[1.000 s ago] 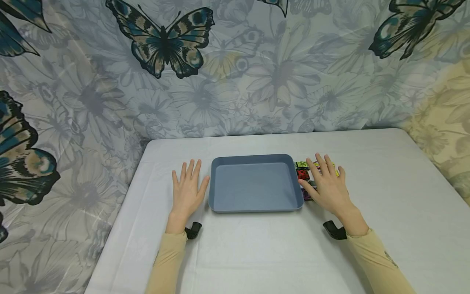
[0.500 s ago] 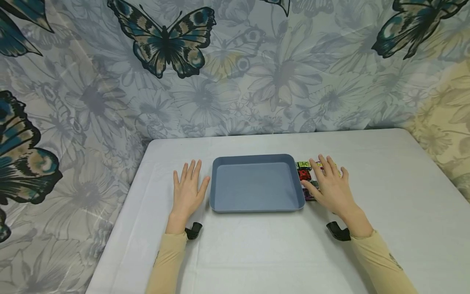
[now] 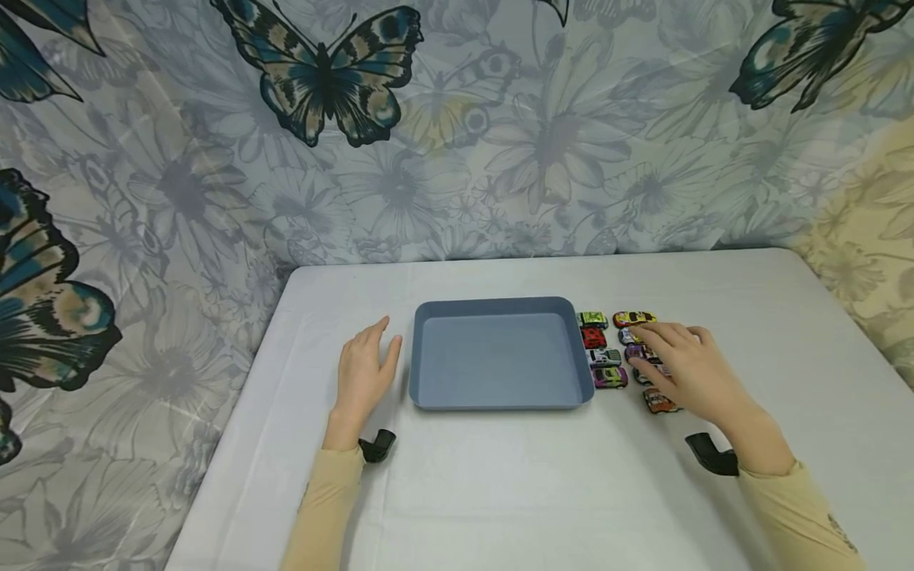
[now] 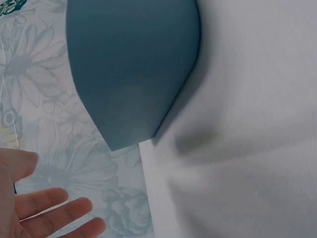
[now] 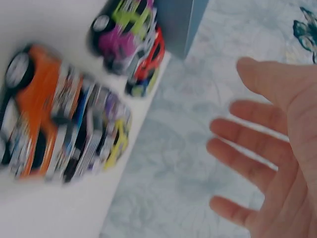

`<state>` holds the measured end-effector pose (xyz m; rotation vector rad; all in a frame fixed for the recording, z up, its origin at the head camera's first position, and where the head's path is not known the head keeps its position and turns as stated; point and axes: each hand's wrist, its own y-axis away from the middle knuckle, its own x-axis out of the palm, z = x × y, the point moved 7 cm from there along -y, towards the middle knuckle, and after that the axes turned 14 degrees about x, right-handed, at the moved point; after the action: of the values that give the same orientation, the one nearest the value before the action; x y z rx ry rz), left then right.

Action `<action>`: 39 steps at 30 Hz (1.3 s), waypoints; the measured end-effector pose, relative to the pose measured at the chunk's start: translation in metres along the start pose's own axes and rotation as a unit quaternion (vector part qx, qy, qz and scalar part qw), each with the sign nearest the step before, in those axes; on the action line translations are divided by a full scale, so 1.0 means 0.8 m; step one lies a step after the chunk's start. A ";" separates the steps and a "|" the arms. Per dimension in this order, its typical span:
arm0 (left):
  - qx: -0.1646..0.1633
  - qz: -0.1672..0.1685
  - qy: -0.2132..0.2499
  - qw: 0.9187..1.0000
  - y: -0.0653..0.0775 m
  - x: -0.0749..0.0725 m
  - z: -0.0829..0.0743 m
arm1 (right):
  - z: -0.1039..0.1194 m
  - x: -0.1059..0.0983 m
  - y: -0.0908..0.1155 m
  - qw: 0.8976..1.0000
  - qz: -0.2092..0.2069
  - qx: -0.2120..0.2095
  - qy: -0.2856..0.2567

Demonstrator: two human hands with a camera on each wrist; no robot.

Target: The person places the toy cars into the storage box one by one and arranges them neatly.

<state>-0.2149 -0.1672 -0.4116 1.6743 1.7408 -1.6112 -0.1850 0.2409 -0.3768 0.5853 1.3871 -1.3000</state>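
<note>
My left hand is held just left of a blue-grey tray, its fingers loosely bent and holding nothing. To the tray's right, my right hand hovers over small toy cars with its fingers spread and relaxed, also holding nothing. One column of cars sits beside the tray: a green car, a red car, a silver car and a purple-and-green car. A second column runs from a yellow-and-red car to an orange car; my right hand partly hides it.
A white cloth covers the table. Behind it and to the left hangs a curtain printed with flowers and butterflies. Each wrist carries a black camera mount, such as the left mount.
My right hand has moved right and toward me, uncovering more of the toy cars. My left hand's fingers have gone from spread to closer together and more bent. The tray stays put.
</note>
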 end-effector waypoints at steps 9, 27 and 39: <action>-0.047 -0.008 0.102 0.994 0.009 0.010 0.007 | -0.025 -0.006 0.026 1.000 0.010 -0.025 -0.006; -0.072 0.013 0.177 0.982 0.022 0.038 0.010 | -0.043 0.010 0.057 0.999 0.041 0.004 -0.023; -0.067 0.013 0.211 0.975 0.021 0.048 0.005 | -0.045 0.019 0.066 0.998 0.051 0.005 -0.022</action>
<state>-0.2151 -0.1535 -0.4516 2.0720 1.9499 -1.1515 -0.1559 0.2836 -0.4175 0.6235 1.2996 -1.2313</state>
